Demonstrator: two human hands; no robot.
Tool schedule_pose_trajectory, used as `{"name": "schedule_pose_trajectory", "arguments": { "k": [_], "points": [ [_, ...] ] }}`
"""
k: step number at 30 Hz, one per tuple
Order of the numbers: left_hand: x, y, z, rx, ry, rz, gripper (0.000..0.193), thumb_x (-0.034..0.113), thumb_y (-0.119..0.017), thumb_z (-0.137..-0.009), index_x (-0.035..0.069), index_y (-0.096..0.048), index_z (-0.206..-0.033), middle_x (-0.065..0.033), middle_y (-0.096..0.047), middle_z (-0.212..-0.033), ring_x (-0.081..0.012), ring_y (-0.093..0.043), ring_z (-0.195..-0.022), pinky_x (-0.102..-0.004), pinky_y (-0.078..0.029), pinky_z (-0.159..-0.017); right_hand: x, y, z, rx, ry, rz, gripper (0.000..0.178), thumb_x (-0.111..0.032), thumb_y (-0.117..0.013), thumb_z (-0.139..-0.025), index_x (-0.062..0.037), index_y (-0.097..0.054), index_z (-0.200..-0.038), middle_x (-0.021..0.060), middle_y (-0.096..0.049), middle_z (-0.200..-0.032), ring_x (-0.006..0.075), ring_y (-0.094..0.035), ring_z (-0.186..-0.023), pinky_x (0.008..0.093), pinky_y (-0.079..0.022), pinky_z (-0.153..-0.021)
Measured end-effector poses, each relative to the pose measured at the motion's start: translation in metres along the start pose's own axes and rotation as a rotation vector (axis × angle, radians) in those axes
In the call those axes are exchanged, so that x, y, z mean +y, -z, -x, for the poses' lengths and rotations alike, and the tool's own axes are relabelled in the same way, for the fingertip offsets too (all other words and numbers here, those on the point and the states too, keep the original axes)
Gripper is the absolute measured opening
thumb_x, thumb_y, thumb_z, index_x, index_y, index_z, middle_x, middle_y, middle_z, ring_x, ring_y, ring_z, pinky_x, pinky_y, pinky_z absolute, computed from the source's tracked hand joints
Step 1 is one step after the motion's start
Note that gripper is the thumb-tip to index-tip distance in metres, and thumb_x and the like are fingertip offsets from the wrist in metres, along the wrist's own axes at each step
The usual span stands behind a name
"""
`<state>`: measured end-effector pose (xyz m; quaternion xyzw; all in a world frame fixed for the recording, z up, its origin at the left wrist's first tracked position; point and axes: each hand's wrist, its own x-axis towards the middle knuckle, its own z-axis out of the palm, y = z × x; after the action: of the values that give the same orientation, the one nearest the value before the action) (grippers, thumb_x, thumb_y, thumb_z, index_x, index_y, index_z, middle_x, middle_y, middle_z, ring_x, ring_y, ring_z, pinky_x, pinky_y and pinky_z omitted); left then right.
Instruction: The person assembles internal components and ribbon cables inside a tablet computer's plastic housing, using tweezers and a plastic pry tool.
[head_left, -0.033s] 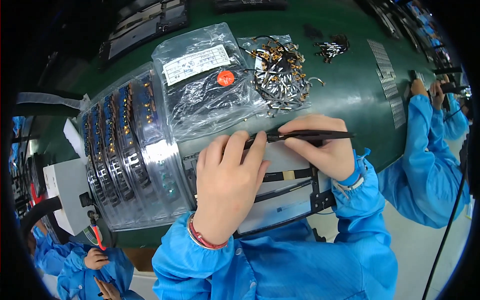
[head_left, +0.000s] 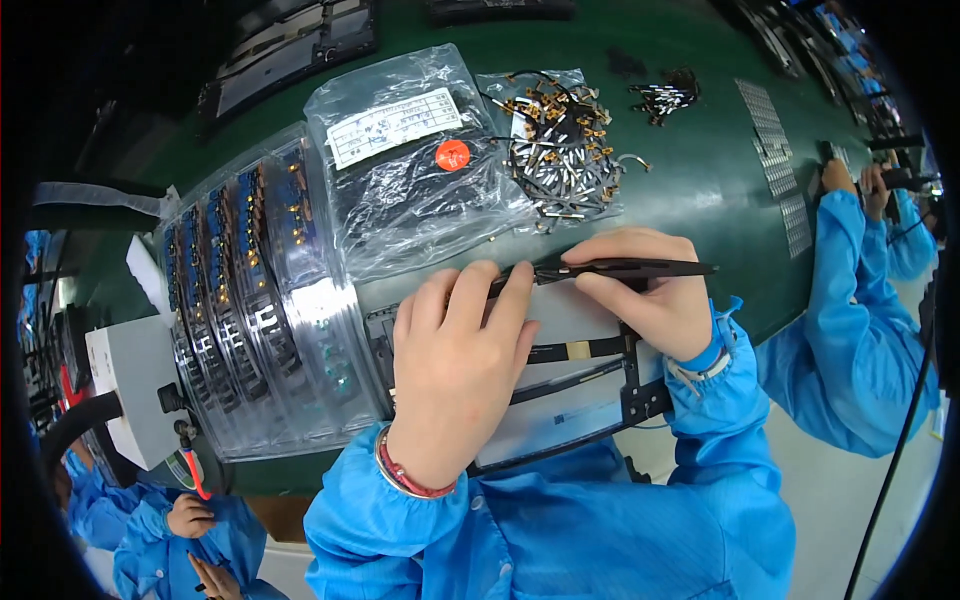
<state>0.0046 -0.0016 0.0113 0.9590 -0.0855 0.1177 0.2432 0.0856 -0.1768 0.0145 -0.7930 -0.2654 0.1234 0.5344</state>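
The bench (head_left: 695, 175) is dark green, the slim tool (head_left: 652, 268) black, the panel (head_left: 572, 308) pale grey with black strips (head_left: 606, 347), the sleeves (head_left: 735, 430) bright blue, the round sticker (head_left: 453, 155) orange-red, the box (head_left: 142, 395) whitish.

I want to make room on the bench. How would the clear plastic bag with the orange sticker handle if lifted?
The bag would probably sag and crumple, since its clear film is wrinkled. Its glossy surface may feel slippery. Pushed rightward, it might disturb the small cables heaped close beside it.
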Motion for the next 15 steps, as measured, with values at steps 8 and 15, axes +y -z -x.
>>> {"name": "schedule_pose_trajectory", "arguments": {
  "k": [8, 15],
  "points": [
    [-0.0054, -0.0017, 0.0000, 0.006, 0.067, 0.053, 0.049, 0.013, -0.070, -0.068, 0.001, -0.054, -0.112, -0.0124, -0.054, -0.106, -0.0312, -0.051, -0.098, -0.0388, -0.041, -0.085, -0.0012, -0.0014, -0.0039, -0.024, 0.042, 0.104, 0.017, -0.003, -0.068, -0.074, -0.0007, -0.067, -0.091, 0.0122, -0.066, -0.083, 0.0168, -0.063, -0.071, 0.0272, -0.050, -0.064],
    [-0.0054, -0.0024, -0.0019, 0.008, 0.065, 0.049, 0.049, 0.014, -0.070, -0.069, 0.001, -0.054, -0.113, -0.0124, -0.054, -0.105, -0.0312, -0.050, -0.097, -0.0385, -0.040, -0.085, 0.0006, 0.0004, -0.0043, -0.014, 0.062, 0.116, 0.018, -0.003, -0.068, -0.073, -0.0009, -0.067, -0.091, 0.0127, -0.066, -0.083, 0.0180, -0.063, -0.071, 0.0275, -0.050, -0.064]
  ]
}}
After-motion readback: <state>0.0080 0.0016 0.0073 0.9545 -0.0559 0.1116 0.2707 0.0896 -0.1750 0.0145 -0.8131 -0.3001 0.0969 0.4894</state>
